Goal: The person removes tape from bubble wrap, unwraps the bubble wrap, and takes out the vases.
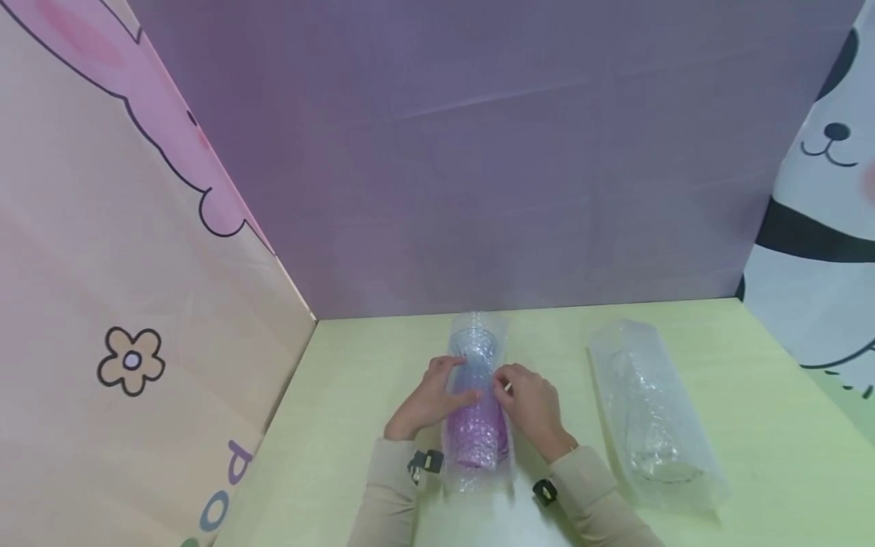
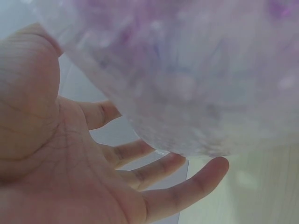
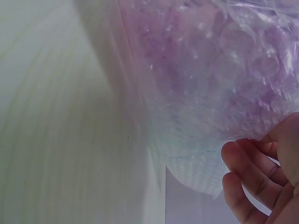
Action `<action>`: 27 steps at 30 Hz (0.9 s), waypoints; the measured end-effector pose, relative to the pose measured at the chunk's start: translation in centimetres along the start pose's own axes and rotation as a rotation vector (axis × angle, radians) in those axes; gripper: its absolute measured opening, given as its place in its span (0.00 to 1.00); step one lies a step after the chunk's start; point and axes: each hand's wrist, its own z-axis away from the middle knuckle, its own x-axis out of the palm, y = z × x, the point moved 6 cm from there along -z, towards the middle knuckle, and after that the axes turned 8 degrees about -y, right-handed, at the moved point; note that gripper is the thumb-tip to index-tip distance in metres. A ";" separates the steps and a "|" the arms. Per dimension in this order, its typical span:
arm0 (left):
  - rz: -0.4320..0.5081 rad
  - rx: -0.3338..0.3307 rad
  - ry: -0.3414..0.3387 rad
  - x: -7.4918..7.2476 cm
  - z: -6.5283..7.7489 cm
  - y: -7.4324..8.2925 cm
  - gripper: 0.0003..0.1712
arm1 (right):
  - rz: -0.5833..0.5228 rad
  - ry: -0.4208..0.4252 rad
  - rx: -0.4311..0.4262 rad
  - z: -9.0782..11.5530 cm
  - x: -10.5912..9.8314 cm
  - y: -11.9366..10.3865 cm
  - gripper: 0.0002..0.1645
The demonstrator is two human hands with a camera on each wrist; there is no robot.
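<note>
A tall vessel [image 1: 476, 433], blue at the far end and purple at the near end, lies lengthwise on the table inside clear bubble wrap [image 1: 472, 480]. From the left, my left hand [image 1: 429, 396] rests on the wrapped vessel, its thumb across the top. Its fingers [image 2: 187, 189] extend along the side in the left wrist view, fairly straight, tips at the wrap. On the other side my right hand [image 1: 533, 403] pinches the bubble wrap's edge between thumb and forefinger. Its remaining fingers [image 3: 247, 172] are bent beside the plastic in the right wrist view.
A second bubble-wrapped bundle [image 1: 656, 425], with a clear vessel inside, lies to the right on the pale yellow-green table [image 1: 766, 425]. A purple panel [image 1: 478, 167] rises along the table's back edge. Printed panels [image 1: 198, 304] flank both sides.
</note>
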 end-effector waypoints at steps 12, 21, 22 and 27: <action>-0.005 0.001 0.009 -0.1 0.0 -0.2 0.46 | -0.060 0.008 0.041 0.0 0.2 0.9 0.03; -0.023 0.011 0.005 -0.1 0.0 -0.1 0.45 | -0.086 -0.010 0.065 0.0 -0.2 1.3 0.02; -0.023 0.011 0.005 -0.1 0.0 -0.1 0.45 | -0.089 -0.013 0.071 0.0 -0.3 1.4 0.02; -0.023 0.018 0.002 -0.2 -0.1 0.0 0.45 | -0.114 -0.048 0.116 -0.1 -0.6 1.7 0.02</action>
